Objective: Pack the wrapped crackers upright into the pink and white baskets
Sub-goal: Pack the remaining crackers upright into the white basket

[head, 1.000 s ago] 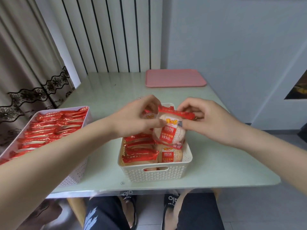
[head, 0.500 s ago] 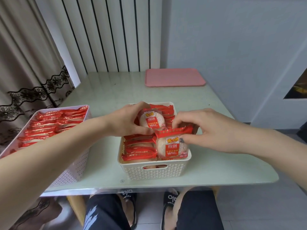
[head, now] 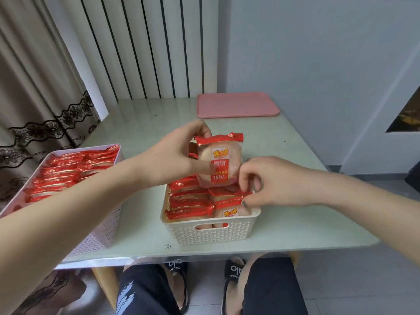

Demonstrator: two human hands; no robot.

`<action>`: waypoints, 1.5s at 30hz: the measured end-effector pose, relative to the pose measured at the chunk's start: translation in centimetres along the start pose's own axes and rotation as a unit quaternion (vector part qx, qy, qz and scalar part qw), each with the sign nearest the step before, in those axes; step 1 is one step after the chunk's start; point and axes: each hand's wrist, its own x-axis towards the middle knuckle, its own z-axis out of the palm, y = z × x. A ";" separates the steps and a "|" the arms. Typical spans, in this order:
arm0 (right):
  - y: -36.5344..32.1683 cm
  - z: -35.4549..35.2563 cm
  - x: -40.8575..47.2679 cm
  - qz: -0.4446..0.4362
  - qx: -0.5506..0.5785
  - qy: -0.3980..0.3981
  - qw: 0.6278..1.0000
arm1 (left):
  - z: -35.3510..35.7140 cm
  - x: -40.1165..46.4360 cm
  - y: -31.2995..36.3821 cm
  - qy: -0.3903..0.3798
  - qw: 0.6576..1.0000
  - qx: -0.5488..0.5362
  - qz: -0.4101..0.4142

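**Cracker held upright over the white basket**

While both arms reach in from the lower corners of the frame, the table (head: 141, 133) fills the middle, pale green and glossy, with a pink tray (head: 237, 105) lying flat at its far edge, upper centre. At the left edge sits the pink basket (head: 100, 233), packed with rows of red-edged packs (head: 68, 173) standing on edge. Just right of centre is the white basket (head: 211, 233) — smaller, lattice-walled, with a handle slot facing the camera; more packs (head: 189, 203) stand in it along its left side.

Above that basket's far half, the left hand (head: 175, 160) grips one cracker (head: 219, 162), thumb across the front of the wrapper and fingers curled behind it; the cracker is upright, label toward the camera, its lower edge just above the packed ones. To its right, the right hand (head: 268, 180) has its fingers bent and pinches the red top seam of a pack (head: 229, 201) already standing at the basket's right side, near the front wall.
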 end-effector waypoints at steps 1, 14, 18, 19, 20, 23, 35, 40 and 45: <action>0.2 -0.8 -0.3 0.018 0.066 0.001 0.998 | 0.1 -0.3 0.3 -0.018 1.000 -0.005 0.002; -0.5 -0.5 -2.1 -0.076 0.132 0.105 0.983 | 3.1 -1.2 0.2 -0.118 0.986 0.111 0.038; -0.4 -1.2 -2.2 -0.087 0.088 0.077 0.989 | 2.4 -1.7 -0.9 -0.159 0.973 0.162 0.049; -0.4 -1.2 -2.1 -0.095 0.067 0.067 0.991 | 2.5 -1.8 -1.2 -0.163 0.964 0.199 0.064; -0.6 -1.1 -2.0 -0.104 0.041 0.054 0.992 | 2.5 -1.8 -1.5 -0.169 0.956 0.227 0.073; -1.2 0.2 -1.6 -0.127 -0.037 0.016 0.991 | 2.3 -1.8 -2.1 -0.199 0.946 0.251 0.053; -2.6 4.5 -4.0 -0.095 -0.133 -0.003 0.987 | 2.2 -2.4 -3.0 -0.128 0.942 0.298 0.084; -3.7 3.9 -2.5 -0.045 -0.037 0.088 0.994 | 4.3 -4.1 -3.0 -0.108 0.922 0.368 -0.054; -5.0 7.3 -0.7 0.009 -0.044 0.083 0.996 | 5.5 -4.0 -3.1 -0.142 0.883 0.439 -0.087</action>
